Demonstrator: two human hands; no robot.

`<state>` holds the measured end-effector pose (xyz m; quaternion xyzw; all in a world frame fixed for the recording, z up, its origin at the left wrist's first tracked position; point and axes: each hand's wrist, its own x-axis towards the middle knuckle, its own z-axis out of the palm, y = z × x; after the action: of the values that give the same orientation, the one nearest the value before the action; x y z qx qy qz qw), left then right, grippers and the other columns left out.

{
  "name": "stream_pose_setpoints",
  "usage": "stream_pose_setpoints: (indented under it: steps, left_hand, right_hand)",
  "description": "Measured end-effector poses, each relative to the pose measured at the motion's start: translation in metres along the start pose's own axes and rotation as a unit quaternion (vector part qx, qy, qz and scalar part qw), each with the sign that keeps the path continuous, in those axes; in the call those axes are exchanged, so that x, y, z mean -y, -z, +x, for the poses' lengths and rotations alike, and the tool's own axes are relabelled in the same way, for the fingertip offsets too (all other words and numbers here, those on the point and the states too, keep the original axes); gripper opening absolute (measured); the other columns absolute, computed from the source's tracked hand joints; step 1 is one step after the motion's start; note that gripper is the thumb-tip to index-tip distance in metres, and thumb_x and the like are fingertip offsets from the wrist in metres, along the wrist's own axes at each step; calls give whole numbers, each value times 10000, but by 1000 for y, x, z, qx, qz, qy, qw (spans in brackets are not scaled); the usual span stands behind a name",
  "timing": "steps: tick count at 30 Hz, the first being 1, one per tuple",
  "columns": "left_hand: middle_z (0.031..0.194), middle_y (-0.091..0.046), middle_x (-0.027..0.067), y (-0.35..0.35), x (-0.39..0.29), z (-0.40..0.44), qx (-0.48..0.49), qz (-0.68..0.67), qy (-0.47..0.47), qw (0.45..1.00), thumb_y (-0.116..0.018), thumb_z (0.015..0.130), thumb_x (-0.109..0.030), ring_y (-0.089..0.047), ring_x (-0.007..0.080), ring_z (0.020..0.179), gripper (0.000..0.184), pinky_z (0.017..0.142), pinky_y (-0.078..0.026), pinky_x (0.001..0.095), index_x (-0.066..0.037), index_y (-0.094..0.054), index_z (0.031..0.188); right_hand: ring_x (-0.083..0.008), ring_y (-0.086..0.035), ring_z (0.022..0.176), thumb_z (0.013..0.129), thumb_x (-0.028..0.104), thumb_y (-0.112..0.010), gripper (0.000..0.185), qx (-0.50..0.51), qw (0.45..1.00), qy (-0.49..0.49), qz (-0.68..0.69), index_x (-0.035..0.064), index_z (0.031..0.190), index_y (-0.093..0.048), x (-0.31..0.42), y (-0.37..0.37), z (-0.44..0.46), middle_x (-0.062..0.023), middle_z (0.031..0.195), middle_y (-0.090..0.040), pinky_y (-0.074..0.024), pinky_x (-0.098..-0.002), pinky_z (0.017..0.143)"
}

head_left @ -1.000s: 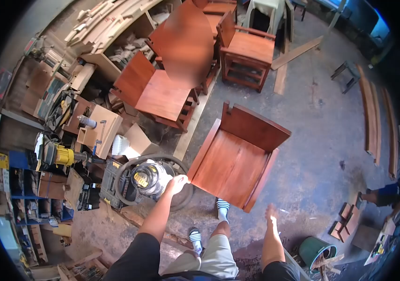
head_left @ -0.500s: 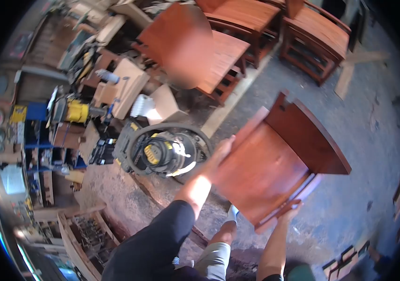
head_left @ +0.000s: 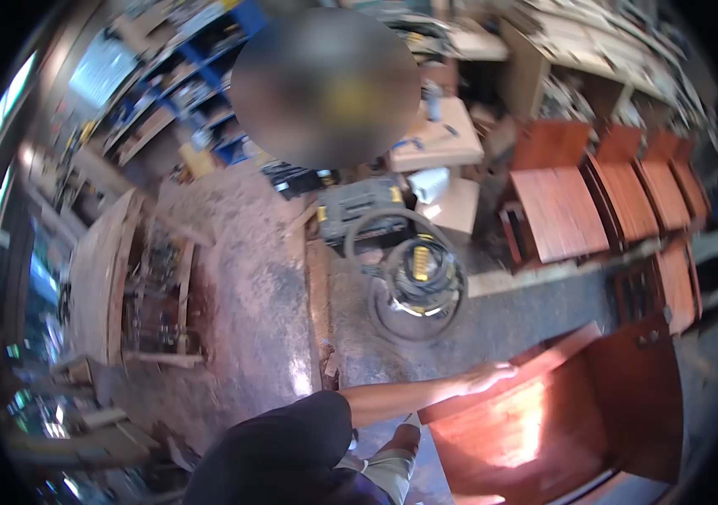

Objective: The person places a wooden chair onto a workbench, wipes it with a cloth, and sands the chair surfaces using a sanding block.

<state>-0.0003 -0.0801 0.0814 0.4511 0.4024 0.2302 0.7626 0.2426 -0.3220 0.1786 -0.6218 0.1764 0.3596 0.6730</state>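
A reddish-brown wooden chair (head_left: pixel 493 421) fills the lower right, tilted, with its smooth seat facing up and its broad back (head_left: pixel 638 396) to the right. My left hand (head_left: pixel 487 378) is closed over the chair's near left side rail, arm stretched out. Of my right hand (head_left: pixel 483 500) only a sliver shows at the bottom edge of the view, against the chair; its fingers are mostly cut off. Bright light glares on the seat.
A round vacuum cleaner (head_left: pixel 418 282) with a coiled hose stands on the floor ahead, beside a black-and-yellow case (head_left: pixel 359 202). Several similar chairs (head_left: pixel 561 210) line the right. A wooden frame (head_left: pixel 111 278) stands at left, blue shelves (head_left: pixel 199 93) behind.
My view has swung left, so the chair now sits lower and further right. My left hand stays on its side rail, while my right hand has almost left the view.
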Motion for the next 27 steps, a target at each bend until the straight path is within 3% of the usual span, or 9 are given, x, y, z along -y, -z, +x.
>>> stream_pose_setpoints:
  steps: [3,7,13,14,15,17,19,21,27]
  left_hand:
    - [1323,-591,110,28,-80,-101,47,3,-85,995,-496,1011,-466,-498,210,1242,573,1086,-344,360,14,-558,1319]
    - [1307,-578,150,82,-178,-304,-40,24,-272,961,-576,929,-398,-521,248,1201,609,1051,-369,371,21,-502,1364]
    - [1305,-569,175,193,-237,-592,-179,163,-409,880,-697,815,-376,-533,266,1200,780,1003,-425,399,22,-422,1427]
    - [1308,-568,167,204,-244,-644,-174,129,-441,871,-738,786,-369,-530,258,1212,865,1004,-433,390,30,-373,1460]
    - [1393,-503,191,207,-258,-713,-40,-23,-375,926,-768,771,-390,-480,270,1291,982,1086,-383,376,54,-289,1504]
    - [1482,-407,234,252,-237,-758,-237,95,-503,826,-797,758,-411,-393,300,1388,1072,1166,-297,375,91,-230,1517]
    - [1538,-320,267,284,-236,-839,-336,161,-493,786,-824,740,-431,-311,324,1448,1140,1204,-226,380,123,-197,1514]
    - [1459,-421,344,312,-234,-910,-414,179,-532,716,-812,705,-526,-419,368,1391,1164,1171,-297,393,175,-267,1457]
    - [1466,-403,363,393,-217,-1095,-633,264,-438,582,-824,703,-527,-406,381,1406,1172,1169,-309,393,189,-269,1445]
  right_hand:
    - [-266,-542,1155,854,798,-434,886,108,992,14,-60,107,1409,-458,-3,-45,-82,-129,1292,-553,-469,-431,948]
    - [-252,-562,1076,857,781,-458,848,269,953,17,-139,101,1362,-481,-29,-106,-203,-120,1215,-574,-485,-407,883]
    - [-230,-592,958,860,757,-494,793,471,856,25,-212,92,1291,-515,-71,-200,-404,-107,1100,-605,-508,-372,786]
    - [-227,-597,938,860,753,-500,784,498,839,24,-218,90,1279,-520,-78,-215,-434,-105,1081,-610,-512,-366,770]
    - [-223,-602,919,861,749,-506,775,526,821,24,-222,89,1267,-526,-84,-231,-463,-102,1062,-615,-516,-360,754]
    - [-216,-611,879,862,740,-518,758,577,784,20,-227,86,1244,-537,-102,-260,-518,-98,1024,-626,-524,-348,721]
    - [-209,-621,840,863,732,-530,742,628,742,13,-233,83,1220,-548,-126,-293,-573,-94,985,-636,-532,-336,689]
    - [-202,-631,800,864,724,-542,725,674,699,0,-241,80,1197,-560,-158,-332,-628,-89,947,-646,-540,-324,656]
    - [-198,-638,649,886,690,-553,648,773,569,-109,-257,74,1086,-574,-331,-464,-846,-89,801,-653,-535,-293,530]
